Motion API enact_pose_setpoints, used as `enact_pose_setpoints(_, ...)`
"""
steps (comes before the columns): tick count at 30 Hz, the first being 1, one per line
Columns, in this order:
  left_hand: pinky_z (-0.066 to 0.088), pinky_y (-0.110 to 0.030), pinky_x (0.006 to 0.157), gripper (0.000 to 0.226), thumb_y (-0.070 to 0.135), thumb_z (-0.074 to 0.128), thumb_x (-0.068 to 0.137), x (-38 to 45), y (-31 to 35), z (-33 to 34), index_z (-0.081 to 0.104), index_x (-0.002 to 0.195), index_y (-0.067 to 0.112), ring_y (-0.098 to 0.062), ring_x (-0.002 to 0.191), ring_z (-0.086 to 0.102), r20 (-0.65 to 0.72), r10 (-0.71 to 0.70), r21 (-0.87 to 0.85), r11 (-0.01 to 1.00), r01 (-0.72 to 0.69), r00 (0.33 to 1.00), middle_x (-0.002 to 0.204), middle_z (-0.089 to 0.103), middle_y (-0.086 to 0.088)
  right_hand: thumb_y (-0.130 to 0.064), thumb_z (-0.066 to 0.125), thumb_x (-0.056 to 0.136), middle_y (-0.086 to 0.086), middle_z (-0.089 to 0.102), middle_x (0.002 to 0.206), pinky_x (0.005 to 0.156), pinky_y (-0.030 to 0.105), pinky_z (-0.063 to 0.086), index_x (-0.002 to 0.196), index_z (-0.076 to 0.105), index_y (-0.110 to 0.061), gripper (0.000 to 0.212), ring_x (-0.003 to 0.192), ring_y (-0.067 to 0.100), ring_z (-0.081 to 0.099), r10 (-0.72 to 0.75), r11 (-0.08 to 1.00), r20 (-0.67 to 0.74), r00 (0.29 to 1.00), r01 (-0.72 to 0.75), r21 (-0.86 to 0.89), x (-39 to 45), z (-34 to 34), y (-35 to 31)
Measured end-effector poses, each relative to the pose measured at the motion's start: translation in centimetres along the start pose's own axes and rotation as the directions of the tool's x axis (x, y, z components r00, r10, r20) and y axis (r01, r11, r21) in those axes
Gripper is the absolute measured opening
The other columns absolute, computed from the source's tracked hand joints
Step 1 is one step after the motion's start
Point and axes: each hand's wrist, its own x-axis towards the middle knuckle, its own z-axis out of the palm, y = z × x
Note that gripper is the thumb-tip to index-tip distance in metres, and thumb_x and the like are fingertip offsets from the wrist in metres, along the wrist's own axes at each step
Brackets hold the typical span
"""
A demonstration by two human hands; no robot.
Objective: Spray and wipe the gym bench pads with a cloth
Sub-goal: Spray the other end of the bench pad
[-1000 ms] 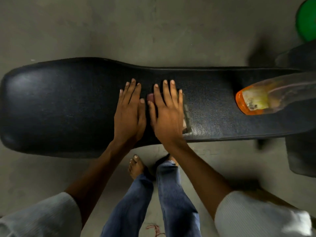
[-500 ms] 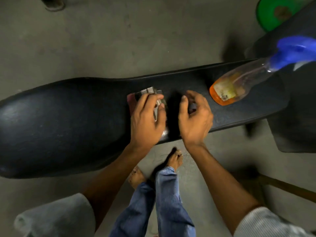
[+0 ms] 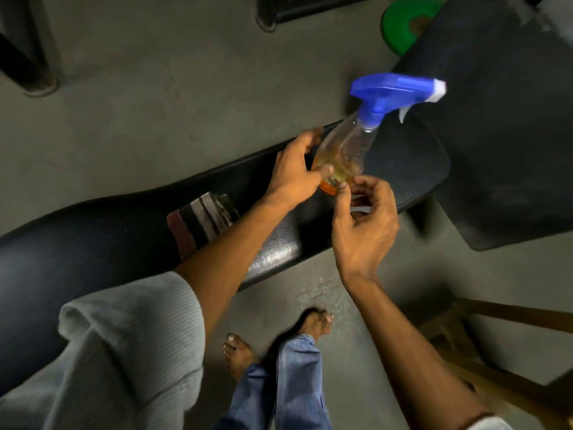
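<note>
Here my left hand [image 3: 294, 172] grips the bottle [image 3: 344, 150] over the black pad [image 3: 93, 243]; right hand [image 3: 366, 225] half-curled, fingertips at its base. Striped cloth [image 3: 201, 220] lies on pad. Grey concrete floor [image 3: 155, 103], green plate [image 3: 400, 23].

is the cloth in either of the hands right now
No. The striped cloth lies on the bench pad, while the left hand grips the spray bottle and the right hand reaches toward it.

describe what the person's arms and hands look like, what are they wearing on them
Both hands, the left hand and the right hand, are bare, with no gloves, rings or watch visible. Each forearm is uncovered, with a light grey ribbed sleeve pushed up toward the elbow.
</note>
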Motion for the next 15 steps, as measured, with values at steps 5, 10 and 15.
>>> enact_pose_setpoints(5,0.064,-0.041,0.092,0.03,0.013,0.085,0.085,-1.1,-0.1,1.1,0.068,0.11,0.018,-0.011,0.094,0.074,-0.03,0.045,-0.018,0.999,-0.046,0.999,0.099,0.076,0.005,-0.033,0.081,0.089,-0.001,0.061,0.123,0.1,0.05,0.055,0.132,0.062,-0.014,0.051,0.118,0.021,0.063,0.054,0.999,-0.038,0.998,-0.054,-0.004,1.5,-0.1,-0.1)
enact_pose_setpoints(10,0.065,-0.045,0.078,0.024,0.018,0.062,0.078,-4.6,0.9,1.7,0.056,0.101,0.02,-0.014,0.086,0.077,0.027,0.107,-0.015,0.994,-0.107,0.994,0.087,0.074,0.003,-0.041,0.091,0.083,0.009,0.054,0.152,0.122,0.046,0.045,0.158,0.043,-0.005,0.096,0.144,0.022,0.054,0.006,0.98,0.075,0.997,-0.021,0.2,4.1,-0.8,-0.3)
enact_pose_setpoints(15,0.061,-0.044,0.06,0.035,0.037,0.076,0.073,-9.6,0.5,2.6,0.049,0.089,0.021,-0.023,0.066,0.072,0.059,0.129,0.024,0.991,-0.131,0.99,0.073,0.069,0.002,-0.032,0.082,0.091,-0.009,0.069,0.102,0.089,0.055,0.06,0.119,0.065,-0.016,0.037,0.09,0.021,0.072,0.0,0.954,-0.03,1.0,0.009,0.3,6.5,-1.0,-2.2)
